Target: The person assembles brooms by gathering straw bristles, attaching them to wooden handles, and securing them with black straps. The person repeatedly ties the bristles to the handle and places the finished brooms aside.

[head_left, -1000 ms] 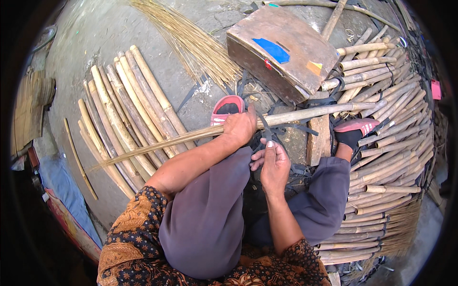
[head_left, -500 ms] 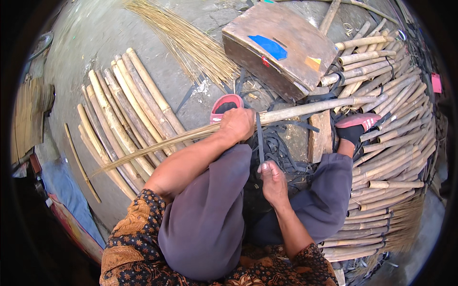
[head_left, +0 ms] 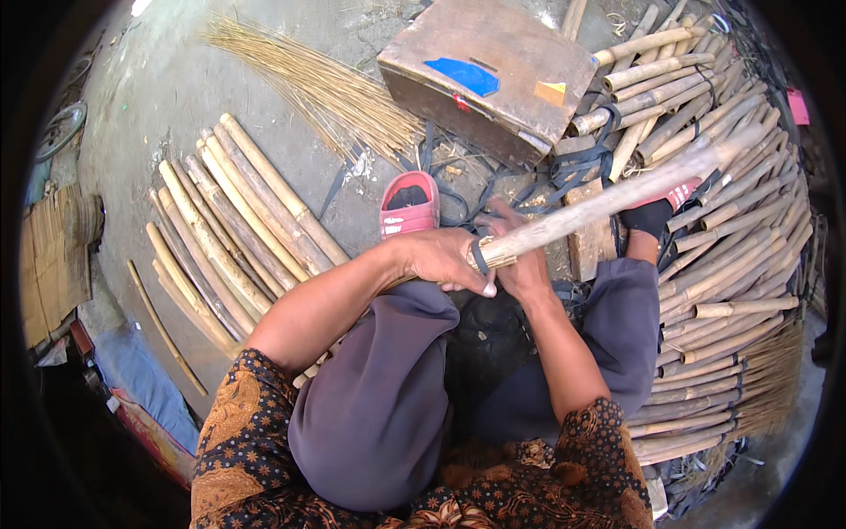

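A pale bamboo pole (head_left: 608,196) slants up to the right, its near end between my hands. My left hand (head_left: 441,257) is closed round that near end, thumb pointing down. A black rubber strip (head_left: 478,257) circles the pole beside my left fingers, next to some split, straw-coloured ends. Under and behind the pole, my right hand (head_left: 524,269) is against it; its fingers are partly hidden and smeared by motion. Thin sticks stretching from the pole's end are mostly hidden behind my left arm and knee.
Cut bamboo poles (head_left: 238,220) lie in a row at left. Loose thin sticks (head_left: 317,84) lie beside a wooden box (head_left: 493,70) at the back. A large bamboo stack (head_left: 731,282) fills the right. A wood block (head_left: 589,234) and black strips (head_left: 582,163) lie between my feet.
The pole's far end has swung up and toward me. My right hand has risen from below, where it pulled the rubber strip, to the pole. The strip's stretched length no longer shows.
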`<action>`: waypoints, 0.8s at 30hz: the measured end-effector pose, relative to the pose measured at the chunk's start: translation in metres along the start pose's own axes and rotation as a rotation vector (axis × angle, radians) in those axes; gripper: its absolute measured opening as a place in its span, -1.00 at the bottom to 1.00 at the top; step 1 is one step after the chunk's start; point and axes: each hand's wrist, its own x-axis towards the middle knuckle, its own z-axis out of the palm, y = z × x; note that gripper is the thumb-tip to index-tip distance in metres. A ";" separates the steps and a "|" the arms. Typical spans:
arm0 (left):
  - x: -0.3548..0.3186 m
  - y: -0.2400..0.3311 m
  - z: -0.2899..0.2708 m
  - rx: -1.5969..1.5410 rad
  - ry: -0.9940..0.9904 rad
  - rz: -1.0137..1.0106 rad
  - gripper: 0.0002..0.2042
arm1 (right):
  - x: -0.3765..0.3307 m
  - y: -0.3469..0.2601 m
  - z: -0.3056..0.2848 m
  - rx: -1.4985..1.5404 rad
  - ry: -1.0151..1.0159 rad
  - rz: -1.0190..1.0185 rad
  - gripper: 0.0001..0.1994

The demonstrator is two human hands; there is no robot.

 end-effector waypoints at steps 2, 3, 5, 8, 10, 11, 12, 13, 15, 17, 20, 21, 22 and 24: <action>0.011 -0.011 0.003 0.291 0.352 0.174 -0.52 | 0.002 -0.015 -0.028 -0.256 -0.246 0.289 -0.70; 0.017 -0.016 0.002 0.393 0.451 0.090 -0.51 | 0.005 -0.020 -0.040 -0.202 -0.505 0.595 -0.67; 0.029 -0.025 0.005 0.617 0.616 -0.084 -0.49 | 0.017 -0.026 -0.044 -0.034 -0.459 0.674 -0.59; 0.040 -0.037 0.008 0.673 0.627 -0.174 -0.50 | 0.039 -0.028 -0.018 -0.142 -0.346 0.628 -0.49; 0.045 -0.043 0.011 0.779 0.689 -0.190 -0.53 | 0.056 -0.019 0.005 -0.142 -0.605 0.692 -0.43; 0.046 -0.046 0.010 0.774 0.673 -0.193 -0.53 | 0.060 -0.015 0.012 -0.040 -0.604 0.679 -0.49; 0.046 -0.048 0.010 0.759 0.662 -0.199 -0.54 | 0.063 -0.012 0.017 0.127 -0.593 0.708 -0.57; 0.045 -0.050 0.009 0.742 0.654 -0.184 -0.55 | 0.062 -0.011 0.017 0.346 -0.588 0.798 -0.58; 0.042 -0.053 0.004 0.717 0.601 -0.072 -0.54 | 0.053 -0.015 0.008 0.796 -0.557 0.940 -0.58; 0.042 -0.053 -0.002 0.644 0.571 0.022 -0.53 | 0.025 -0.034 -0.011 0.902 -0.443 0.731 -0.46; 0.044 -0.051 -0.001 0.484 0.559 0.019 -0.51 | -0.021 -0.056 -0.045 0.858 -0.415 0.796 -0.28; 0.046 -0.051 0.001 0.473 0.515 0.028 -0.50 | -0.036 -0.060 -0.054 0.854 -0.371 0.800 -0.27; 0.047 -0.051 0.005 0.458 0.490 0.040 -0.49 | -0.049 -0.064 -0.061 0.917 -0.323 0.856 -0.24; 0.047 -0.052 0.012 0.432 0.434 0.039 -0.47 | -0.071 -0.071 -0.067 1.013 -0.221 0.987 -0.18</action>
